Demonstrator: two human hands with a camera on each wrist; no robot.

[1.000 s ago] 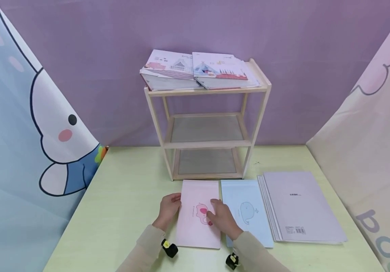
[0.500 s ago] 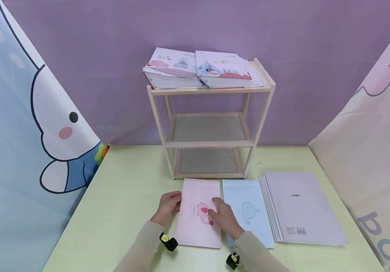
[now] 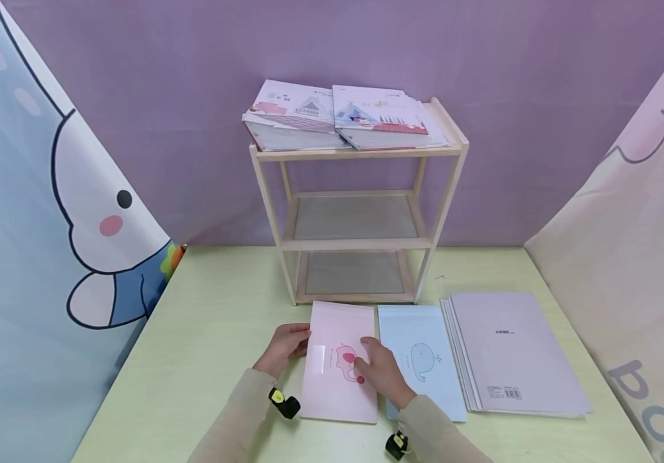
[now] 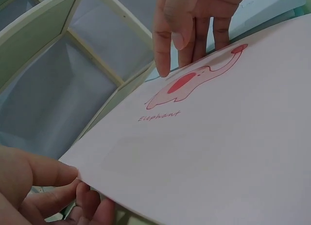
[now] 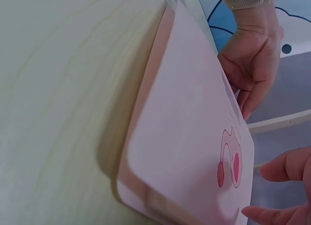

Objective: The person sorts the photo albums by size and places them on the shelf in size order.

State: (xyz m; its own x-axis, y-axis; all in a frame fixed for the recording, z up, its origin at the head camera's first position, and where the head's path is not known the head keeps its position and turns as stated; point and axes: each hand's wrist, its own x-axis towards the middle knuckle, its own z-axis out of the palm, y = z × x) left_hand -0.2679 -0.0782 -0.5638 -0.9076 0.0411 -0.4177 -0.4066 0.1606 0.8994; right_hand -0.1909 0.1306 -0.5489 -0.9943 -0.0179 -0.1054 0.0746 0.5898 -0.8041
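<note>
The thin, rectangular, pale-pink paper notebook with a red elephant drawing [image 3: 332,392] lay on the pale yellow-green, wood-grained tabletop [image 3: 210,308], directly in front of the three-tier, light-wood shelf unit [image 3: 356,245]. The rectangular, pale-blue notebook with a whale drawing [image 3: 415,325] lay just beside it on your right, followed by the stack of large, pale-lilac, flat booklets [image 3: 511,354].

Your left hand [image 3: 282,347] pinched the left long edge of the pink notebook between thumb and fingers. Your right hand [image 3: 386,373] was not clenched: its thumb and fingers were spread, touching the pink notebook near its right edge, beside the drawing. In the right wrist view, the upper layer stood apart from the lower one at a rounded corner.

Handling: the pink notebook was judged light and bendable rather than rigid. Its cover looked smooth, with a bright reflection, so a light fingertip hold could have slipped. Creasing at the corners was the likelier damage. The recommended hold was at both long edges, thumbs above and fingers beneath, taking all layers together so that the cover did not lift alone.
</note>
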